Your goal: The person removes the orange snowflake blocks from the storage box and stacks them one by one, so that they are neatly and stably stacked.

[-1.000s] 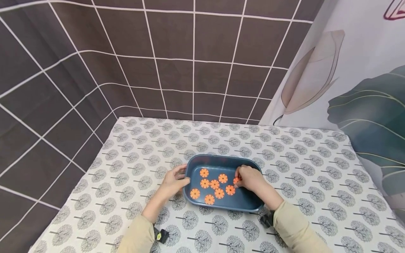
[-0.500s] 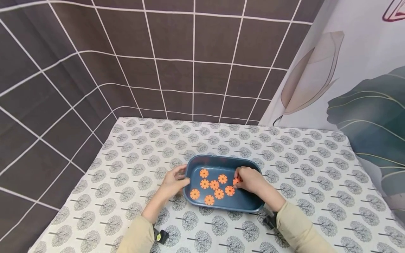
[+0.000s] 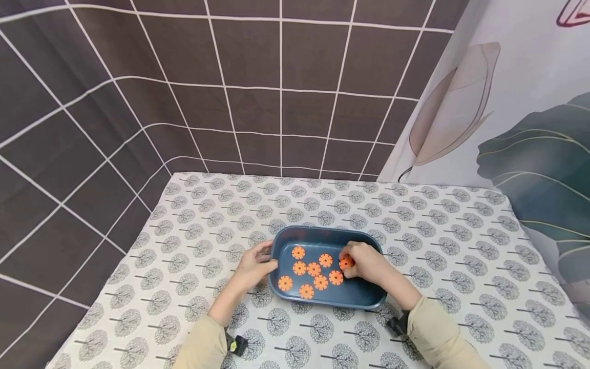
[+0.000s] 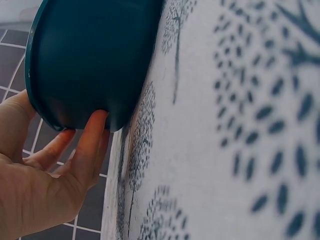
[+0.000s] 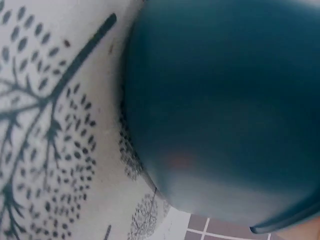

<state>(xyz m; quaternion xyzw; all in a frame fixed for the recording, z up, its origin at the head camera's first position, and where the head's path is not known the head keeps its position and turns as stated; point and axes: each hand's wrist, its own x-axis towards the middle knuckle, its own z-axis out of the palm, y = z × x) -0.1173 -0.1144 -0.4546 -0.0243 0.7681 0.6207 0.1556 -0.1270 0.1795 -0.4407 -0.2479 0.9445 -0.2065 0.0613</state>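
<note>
A dark blue oblong tub (image 3: 364, 300) stands on the cloth in the head view. Flat orange notched discs (image 3: 313, 269) lie spread over its floor, several of them, each with a dark centre. My left hand (image 3: 251, 266) holds the tub's left end, thumb at the rim and fingers against the outer wall (image 4: 95, 65). Inside the right half, my right hand (image 3: 366, 264) has its fingers bent about one orange notched disc (image 3: 346, 263), which shows partly beside them. The right wrist view is filled by the tub's outer wall (image 5: 225, 110); that hand's fingers are hidden there.
A white cloth (image 3: 438, 246) printed with grey trees covers the table. Dark brown fabric with a white grid (image 3: 304, 113) hangs behind and to the left. A pale leaf-patterned curtain (image 3: 521, 82) hangs at the right.
My right fingers have shifted slightly, and more of the disc beside them shows now. The left hand and the tub stay where they were.
</note>
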